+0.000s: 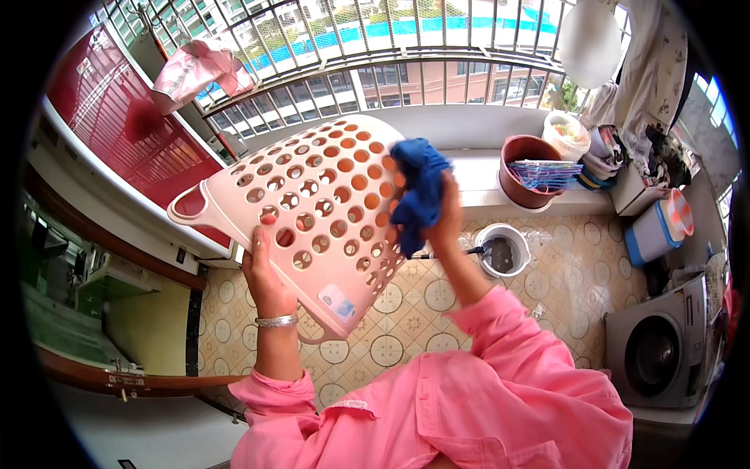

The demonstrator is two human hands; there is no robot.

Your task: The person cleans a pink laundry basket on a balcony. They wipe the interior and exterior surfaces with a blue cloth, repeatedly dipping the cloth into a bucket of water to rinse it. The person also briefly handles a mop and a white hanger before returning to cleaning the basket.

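A pink plastic laundry basket (pixel 310 193) with rows of round holes is held up, tilted on its side, before me. My left hand (pixel 266 281) grips its rim, and a fingertip shows through one of the holes. In my right hand (pixel 446 217) is a crumpled dark blue cloth (pixel 420 187), which lies against the basket's bottom end. The cloth hides part of the holes there. One loop handle (pixel 187 202) sticks out at the left, and a label (pixel 337 302) is stuck near the lower rim.
A white bucket (pixel 524 252) of grey water stands on the tiled floor (pixel 404 340), a dark-handled tool leaning in it. On the ledge sits a dark red tub (pixel 508 176) with hangers. A front-loading washing machine (pixel 656 346) is at right; window bars (pixel 363 76) run across the back.
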